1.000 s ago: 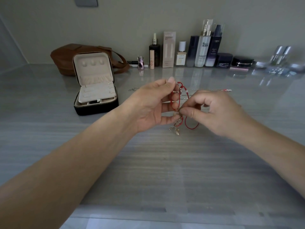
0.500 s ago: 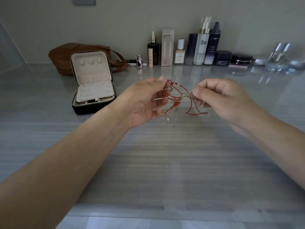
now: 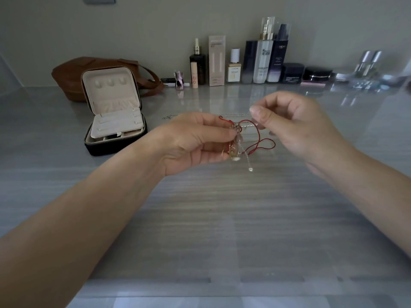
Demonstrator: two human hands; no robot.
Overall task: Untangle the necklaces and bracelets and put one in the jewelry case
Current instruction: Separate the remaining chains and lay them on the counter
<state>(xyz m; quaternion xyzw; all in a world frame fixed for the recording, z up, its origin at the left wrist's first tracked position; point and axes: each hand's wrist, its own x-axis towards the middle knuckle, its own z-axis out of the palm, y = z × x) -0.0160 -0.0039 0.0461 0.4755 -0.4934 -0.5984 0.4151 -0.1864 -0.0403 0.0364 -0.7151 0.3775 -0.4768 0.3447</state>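
Observation:
A tangle of jewelry hangs in the air above the grey table: a red cord bracelet knotted with a thin silver chain and a small pale bead dangling below. My left hand pinches the knotted middle of the tangle between thumb and fingers. My right hand pinches the silver chain and the red cord at its right end, a little higher. The black jewelry case stands open at the left, its cream lid upright. Another silver chain lies on the table behind my left hand.
A brown leather bag sits behind the case. A row of cosmetic bottles and boxes lines the wall, with clear bottles at the far right. The table's front edge runs below my forearms.
My right hand has pulled away to the right and up, stretching the chain out of the tangle. The red cord has turned and its loop now hangs lower right. My left hand keeps its pinch.

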